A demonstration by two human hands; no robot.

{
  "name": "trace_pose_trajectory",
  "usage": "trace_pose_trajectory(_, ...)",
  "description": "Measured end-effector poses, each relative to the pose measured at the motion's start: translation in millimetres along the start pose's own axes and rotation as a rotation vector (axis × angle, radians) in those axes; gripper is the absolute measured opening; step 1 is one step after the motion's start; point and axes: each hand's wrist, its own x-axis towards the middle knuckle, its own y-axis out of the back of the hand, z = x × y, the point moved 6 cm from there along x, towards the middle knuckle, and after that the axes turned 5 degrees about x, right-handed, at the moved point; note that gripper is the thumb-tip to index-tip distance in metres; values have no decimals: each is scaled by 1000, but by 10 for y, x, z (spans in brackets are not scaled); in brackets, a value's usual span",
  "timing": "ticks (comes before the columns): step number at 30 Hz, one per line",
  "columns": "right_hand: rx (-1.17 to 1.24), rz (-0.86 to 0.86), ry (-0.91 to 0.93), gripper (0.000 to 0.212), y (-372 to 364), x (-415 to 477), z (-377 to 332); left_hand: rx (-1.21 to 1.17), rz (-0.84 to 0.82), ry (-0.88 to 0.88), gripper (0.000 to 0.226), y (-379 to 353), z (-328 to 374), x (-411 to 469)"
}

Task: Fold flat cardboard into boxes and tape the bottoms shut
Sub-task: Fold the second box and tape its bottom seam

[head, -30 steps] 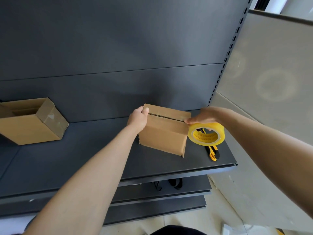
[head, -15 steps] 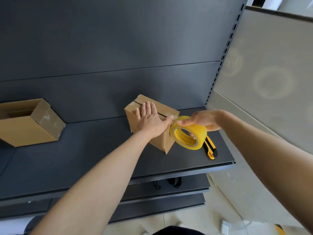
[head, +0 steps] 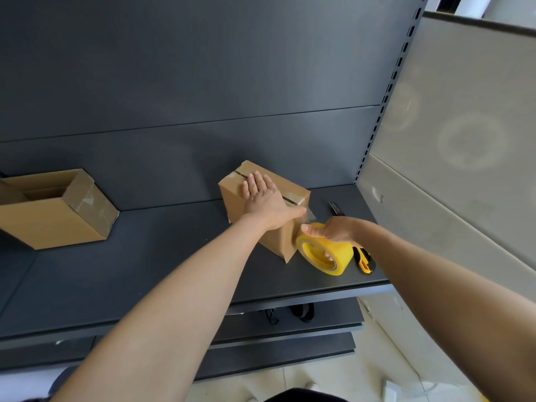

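Just the one head view here, looking down at a dark grey metal shelf [head: 162,256] with a matching dark back panel [head: 203,82] behind it. A perforated upright [head: 385,94] runs up the right side of the unit, and past that is a pale grey partition wall [head: 464,126]. Lower shelves [head: 290,340] sit below, with something black and strappy tucked under the top one – can't tell what it is. The floor [head: 319,384] at the bottom looks like light tile.

The cardboard box [head: 278,242] being worked on sits on the shelf right of centre, flaps-side up with the seam showing. The left hand [head: 265,203] lies flat on top of it, fingers spread and pressing down, thumb reaching over the near right corner. The right hand [head: 333,232] is wrapped around a yellow tape roll [head: 324,253], fingers through the core, holding it just off the box's right side – a clear strip of tape [head: 309,214] stretches from the roll up to the corner of the box.

A yellow-and-black utility knife [head: 362,258] lies on the shelf just behind the roll, near the front edge. Well off to the left there's a second box [head: 55,216], lying on its side with the open end facing up-left and clear tape visible across its right end.
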Motion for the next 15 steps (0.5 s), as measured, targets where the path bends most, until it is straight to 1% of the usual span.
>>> trace_pose_trajectory(2, 120, -10, 24, 114, -63, 10, -42, 18, 23, -21, 112, 50, -9, 21)
trace_pose_trajectory(3, 206, -42, 32, 110, -99, 14, -47, 24, 29, -40, 107, 78, -20, 27)
trace_pose_trajectory(5, 404, -176, 52, 97, -178, 6, -47, 38, 50, -97, 96, 114, -32, 27)
trace_pose_trajectory(6, 479, -245, 57, 93, -215, 1, -27, 46, 59, -129, 91, 109, -30, 12)
trace_pose_trajectory(7, 526, -305, 64, 93, -252, -5, -22, 59, 74, -156, 87, 91, -29, -14)
trace_pose_trajectory(9, 555, -358, 71, 84, -313, 27, -57, 92, 127, -187, 81, 49, -45, -72)
trace_pose_trajectory(11, 565, -366, 80, 72, -340, 84, -110, 106, 155, -192, 85, 14, -63, -97)
trace_pose_trajectory(13, 590, -380, 94, 63, -341, 99, -145, 141, 160, -192, 101, -26, -62, -98)
trace_pose_trajectory(14, 609, -391, 103, 63, -336, 94, -147, 157, 172, -189, 104, -36, -59, -99)
trace_pose_trajectory(15, 631, -405, 115, 64, -336, 85, -149, 170, 196, -188, 103, -43, -65, -97)
